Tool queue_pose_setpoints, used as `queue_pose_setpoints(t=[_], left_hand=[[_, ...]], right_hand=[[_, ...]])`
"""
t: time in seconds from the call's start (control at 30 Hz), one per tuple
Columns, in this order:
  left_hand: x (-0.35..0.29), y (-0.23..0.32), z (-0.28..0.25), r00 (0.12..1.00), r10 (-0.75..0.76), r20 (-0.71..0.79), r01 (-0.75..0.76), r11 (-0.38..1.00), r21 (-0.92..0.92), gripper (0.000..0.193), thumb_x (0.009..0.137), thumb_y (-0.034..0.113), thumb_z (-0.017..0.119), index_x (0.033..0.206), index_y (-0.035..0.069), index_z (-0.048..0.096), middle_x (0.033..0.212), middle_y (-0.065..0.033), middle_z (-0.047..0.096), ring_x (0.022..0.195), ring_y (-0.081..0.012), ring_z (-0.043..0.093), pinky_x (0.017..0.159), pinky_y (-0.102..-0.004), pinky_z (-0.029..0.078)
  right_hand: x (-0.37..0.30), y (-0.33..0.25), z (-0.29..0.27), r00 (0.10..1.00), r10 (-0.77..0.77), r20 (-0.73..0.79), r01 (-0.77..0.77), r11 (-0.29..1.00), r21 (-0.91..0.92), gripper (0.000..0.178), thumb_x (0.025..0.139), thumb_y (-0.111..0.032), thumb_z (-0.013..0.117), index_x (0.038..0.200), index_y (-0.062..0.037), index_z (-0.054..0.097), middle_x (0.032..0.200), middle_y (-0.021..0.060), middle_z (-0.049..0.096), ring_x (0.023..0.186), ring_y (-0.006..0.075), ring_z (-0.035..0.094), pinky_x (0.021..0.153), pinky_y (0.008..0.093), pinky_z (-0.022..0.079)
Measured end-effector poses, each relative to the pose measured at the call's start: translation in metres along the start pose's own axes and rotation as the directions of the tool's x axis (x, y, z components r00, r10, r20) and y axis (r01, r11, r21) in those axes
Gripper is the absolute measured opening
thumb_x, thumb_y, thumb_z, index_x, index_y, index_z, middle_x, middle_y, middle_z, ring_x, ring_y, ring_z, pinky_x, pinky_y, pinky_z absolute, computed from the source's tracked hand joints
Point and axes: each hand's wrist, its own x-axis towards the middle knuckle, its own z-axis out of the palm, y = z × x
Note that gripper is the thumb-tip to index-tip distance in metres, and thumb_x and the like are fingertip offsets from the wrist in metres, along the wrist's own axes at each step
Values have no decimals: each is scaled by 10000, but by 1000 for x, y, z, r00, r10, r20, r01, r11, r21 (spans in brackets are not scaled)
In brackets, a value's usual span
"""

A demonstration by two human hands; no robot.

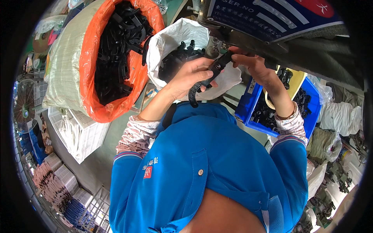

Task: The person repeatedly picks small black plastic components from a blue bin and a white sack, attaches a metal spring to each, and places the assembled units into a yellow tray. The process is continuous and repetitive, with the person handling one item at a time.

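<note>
My left hand (191, 77) is closed around a long black plastic part (223, 62). The part's hooked lower end (193, 95) curves down below my fingers. My right hand (252, 65) pinches the part's upper end, close under a dark machine (268, 50). A metal fitting (212, 48) of the machine stands just beside the part; I cannot tell whether they touch. Behind my left hand, a white sack (161, 37) holds several black plastic pieces (182, 54).
At the left stands a woven sack with an orange liner (87, 66), full of black parts (122, 39). A white crate (87, 134) sits below it. Under my right forearm are a blue bin (245, 104) and a yellow container (298, 79) with small black pieces. A blue plate (248, 19) overhangs the top.
</note>
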Motion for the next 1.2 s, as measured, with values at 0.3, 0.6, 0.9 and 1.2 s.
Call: queue_pose_setpoints(t=[0.3, 0.6, 0.9, 1.2], left_hand=[[1, 3, -1, 1000, 31, 4, -30, 999, -13, 349, 925, 121, 630, 1229, -14, 526, 1086, -107, 641, 847, -171, 660, 565, -241, 490], [2, -3, 16, 975, 190, -119, -126, 904, 408, 172, 910, -10, 625, 912, 44, 462, 792, -11, 562, 762, -129, 671, 564, -236, 562], [-1, -43, 32, 969, 214, -122, -152, 908, 389, 226, 922, 75, 647, 768, 57, 482, 649, 29, 541, 556, -26, 497, 502, -214, 372], [7, -51, 68, 967, 221, -123, -124, 837, 533, 196, 865, 56, 683, 790, 38, 504, 798, -51, 605, 715, -75, 588, 587, -221, 427]], right_hand=[[-2, -6, 23, 990, 134, -39, -139, 975, -174, 178, 855, -5, 682, 1032, 4, 667, 977, 116, 668, 800, 161, 646, 759, 281, 523], [-47, 24, 47, 983, -88, -161, 99, 993, 59, 266, 846, 91, 551, 1065, 23, 686, 1221, 109, 573, 1052, 183, 605, 911, 301, 497], [-122, 11, -22, 868, -361, -341, -71, 590, -804, 214, 886, 9, 624, 1093, -4, 674, 967, 110, 663, 765, 136, 662, 667, 259, 545], [-96, 24, -125, 720, -444, -533, -588, 17, -809, 277, 818, -186, 712, 1025, -15, 642, 789, 182, 638, 714, 330, 658, 665, 411, 526]])
